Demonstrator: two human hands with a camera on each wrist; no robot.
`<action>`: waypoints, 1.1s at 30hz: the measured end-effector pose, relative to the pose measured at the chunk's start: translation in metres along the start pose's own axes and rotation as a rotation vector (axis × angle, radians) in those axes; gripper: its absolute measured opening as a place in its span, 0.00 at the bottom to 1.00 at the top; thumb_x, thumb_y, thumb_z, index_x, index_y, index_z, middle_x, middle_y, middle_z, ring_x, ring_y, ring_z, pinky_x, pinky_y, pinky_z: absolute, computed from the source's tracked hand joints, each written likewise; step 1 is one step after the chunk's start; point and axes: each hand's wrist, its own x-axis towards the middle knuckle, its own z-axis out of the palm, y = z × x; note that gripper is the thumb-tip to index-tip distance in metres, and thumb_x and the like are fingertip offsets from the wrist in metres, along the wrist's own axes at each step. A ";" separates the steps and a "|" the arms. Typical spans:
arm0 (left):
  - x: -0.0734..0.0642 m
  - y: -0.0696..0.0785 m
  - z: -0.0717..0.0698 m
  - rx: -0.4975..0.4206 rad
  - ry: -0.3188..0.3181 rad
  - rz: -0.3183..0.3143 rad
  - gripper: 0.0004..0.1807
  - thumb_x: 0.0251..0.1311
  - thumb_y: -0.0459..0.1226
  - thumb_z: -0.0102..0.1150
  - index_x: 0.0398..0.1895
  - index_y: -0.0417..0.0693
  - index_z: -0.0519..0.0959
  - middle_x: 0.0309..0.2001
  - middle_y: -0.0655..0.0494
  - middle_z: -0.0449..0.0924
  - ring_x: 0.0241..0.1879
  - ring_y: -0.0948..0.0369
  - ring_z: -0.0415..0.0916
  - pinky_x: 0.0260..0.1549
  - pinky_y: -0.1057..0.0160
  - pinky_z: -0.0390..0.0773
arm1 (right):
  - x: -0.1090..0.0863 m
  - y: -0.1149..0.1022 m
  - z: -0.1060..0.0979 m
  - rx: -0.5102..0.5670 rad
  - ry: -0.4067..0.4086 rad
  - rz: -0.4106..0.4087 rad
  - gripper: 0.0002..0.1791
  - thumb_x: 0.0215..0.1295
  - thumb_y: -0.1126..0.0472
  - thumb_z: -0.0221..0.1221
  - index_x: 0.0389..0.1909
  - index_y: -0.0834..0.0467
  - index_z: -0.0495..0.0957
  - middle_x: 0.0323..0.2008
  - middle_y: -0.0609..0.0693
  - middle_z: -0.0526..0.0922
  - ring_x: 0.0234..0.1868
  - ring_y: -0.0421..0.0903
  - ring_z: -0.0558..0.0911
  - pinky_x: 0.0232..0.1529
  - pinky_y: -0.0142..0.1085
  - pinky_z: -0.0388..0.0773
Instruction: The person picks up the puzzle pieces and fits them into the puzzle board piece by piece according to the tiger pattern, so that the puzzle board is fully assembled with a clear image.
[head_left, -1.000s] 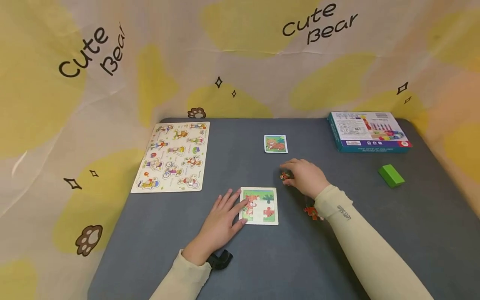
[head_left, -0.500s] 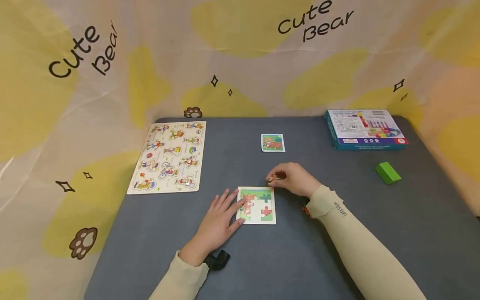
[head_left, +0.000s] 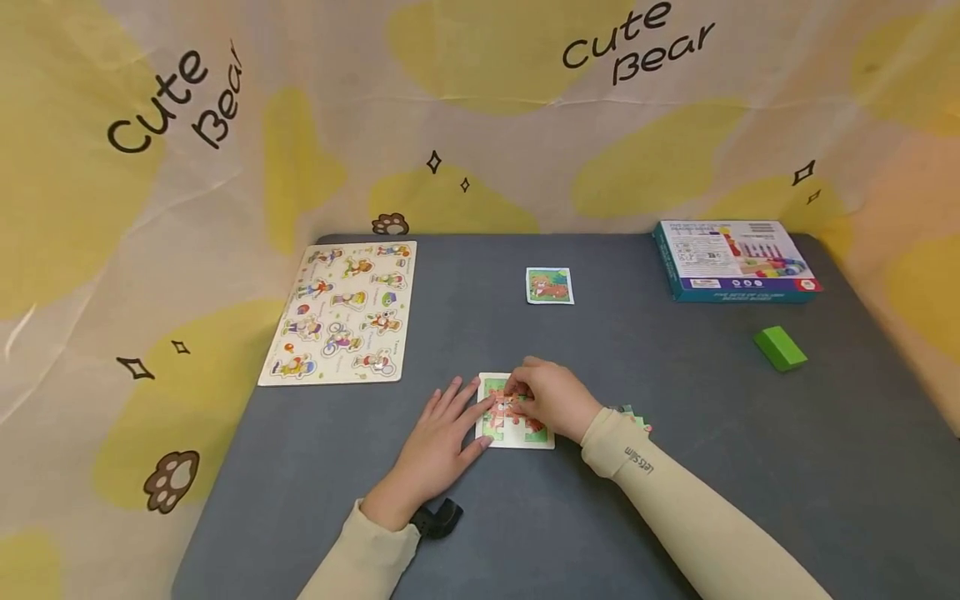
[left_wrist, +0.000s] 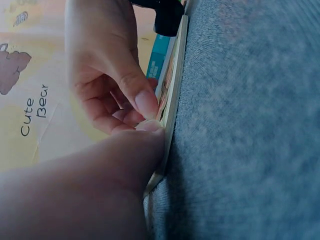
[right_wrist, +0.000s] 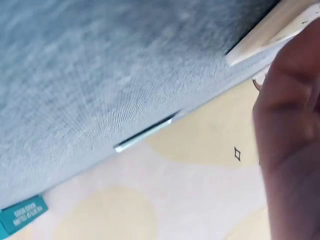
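Note:
A square wooden jigsaw tray (head_left: 517, 444) lies in front of me, partly filled with red and green animal pieces. My left hand (head_left: 438, 442) is spread flat at its left side, fingers straight and resting on the edge. Over the upper middle of the tray, my right hand (head_left: 558, 400) pinches a reddish puzzle piece (head_left: 513, 407) between thumb and fingers, low against the picture. In the left wrist view, the right hand's fingertips (left_wrist: 146, 102) come down close to the left thumb (left_wrist: 150, 126) at the tray's edge. The right fingers cover part of the picture.
Loose puzzle pieces (head_left: 634, 417) lie right of the tray, partly behind the right sleeve. A small picture card (head_left: 550, 286) sits farther back. At the left is a large picture board (head_left: 341, 317); at the right, a boxed game (head_left: 738, 262) and a green block (head_left: 782, 348).
My right hand has carried the puzzle piece left and toward me, from the table beside the tray to over its middle. The left hand stays in place on the edge.

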 end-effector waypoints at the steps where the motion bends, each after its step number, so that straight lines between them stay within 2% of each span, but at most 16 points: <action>1: 0.000 0.000 0.000 -0.002 -0.003 -0.002 0.33 0.74 0.52 0.61 0.79 0.58 0.69 0.83 0.52 0.54 0.83 0.50 0.43 0.79 0.42 0.45 | -0.001 -0.001 0.001 -0.028 0.017 -0.005 0.09 0.61 0.63 0.76 0.40 0.54 0.88 0.31 0.43 0.76 0.30 0.39 0.74 0.33 0.33 0.76; 3: 0.000 0.000 -0.001 -0.007 -0.009 -0.006 0.33 0.75 0.52 0.60 0.79 0.58 0.69 0.83 0.53 0.54 0.83 0.51 0.43 0.79 0.42 0.44 | -0.005 -0.002 0.005 -0.106 0.068 -0.024 0.08 0.61 0.60 0.76 0.39 0.53 0.89 0.33 0.44 0.77 0.31 0.40 0.75 0.33 0.34 0.77; 6: 0.001 0.001 0.000 -0.004 -0.021 -0.004 0.33 0.75 0.52 0.59 0.80 0.58 0.68 0.83 0.53 0.53 0.83 0.51 0.42 0.79 0.43 0.44 | -0.017 -0.006 0.013 -0.311 0.145 -0.099 0.08 0.61 0.59 0.76 0.40 0.54 0.90 0.37 0.46 0.82 0.37 0.44 0.79 0.38 0.37 0.82; 9: 0.002 0.002 -0.001 -0.010 -0.017 0.004 0.33 0.75 0.51 0.60 0.79 0.57 0.68 0.83 0.52 0.54 0.83 0.50 0.43 0.79 0.42 0.44 | -0.030 -0.011 0.022 -0.518 0.190 -0.177 0.12 0.63 0.62 0.74 0.47 0.56 0.90 0.46 0.50 0.85 0.45 0.48 0.82 0.49 0.43 0.84; 11: 0.003 0.003 -0.003 -0.009 -0.009 0.009 0.33 0.75 0.50 0.61 0.79 0.56 0.69 0.83 0.50 0.54 0.83 0.48 0.43 0.79 0.41 0.45 | -0.037 -0.014 0.025 -0.586 0.188 -0.224 0.16 0.64 0.64 0.73 0.53 0.58 0.88 0.50 0.52 0.86 0.50 0.50 0.83 0.55 0.45 0.83; 16: 0.004 0.003 -0.004 0.013 -0.001 0.010 0.33 0.74 0.49 0.61 0.79 0.56 0.69 0.82 0.49 0.55 0.83 0.48 0.44 0.78 0.41 0.46 | -0.044 -0.005 0.024 -0.586 0.179 -0.316 0.22 0.65 0.63 0.72 0.60 0.57 0.85 0.58 0.53 0.85 0.60 0.54 0.82 0.61 0.48 0.80; 20: 0.001 0.003 -0.003 0.008 -0.009 0.002 0.33 0.74 0.49 0.62 0.79 0.56 0.69 0.82 0.49 0.55 0.83 0.47 0.44 0.78 0.40 0.46 | -0.048 0.002 0.025 -0.574 0.132 -0.316 0.25 0.66 0.60 0.72 0.65 0.53 0.83 0.65 0.50 0.82 0.65 0.55 0.80 0.65 0.50 0.77; 24: -0.002 0.002 -0.002 0.008 -0.006 0.002 0.33 0.74 0.50 0.61 0.79 0.56 0.69 0.82 0.49 0.55 0.83 0.47 0.44 0.78 0.40 0.46 | -0.050 0.000 0.025 -0.575 0.118 -0.335 0.25 0.68 0.61 0.70 0.66 0.55 0.82 0.65 0.52 0.82 0.63 0.57 0.81 0.63 0.51 0.79; 28: -0.001 0.001 -0.001 0.018 0.010 0.012 0.33 0.74 0.50 0.61 0.79 0.56 0.69 0.82 0.50 0.56 0.82 0.47 0.45 0.78 0.41 0.46 | -0.050 -0.004 0.023 -0.619 0.120 -0.355 0.25 0.69 0.62 0.69 0.66 0.58 0.81 0.63 0.53 0.83 0.59 0.55 0.83 0.60 0.48 0.81; 33: 0.002 0.001 -0.001 0.042 0.013 0.012 0.33 0.75 0.50 0.61 0.79 0.57 0.69 0.82 0.51 0.55 0.83 0.48 0.45 0.79 0.42 0.46 | -0.052 -0.006 0.020 -0.680 0.083 -0.323 0.28 0.70 0.60 0.68 0.71 0.55 0.78 0.67 0.51 0.80 0.65 0.53 0.80 0.68 0.49 0.75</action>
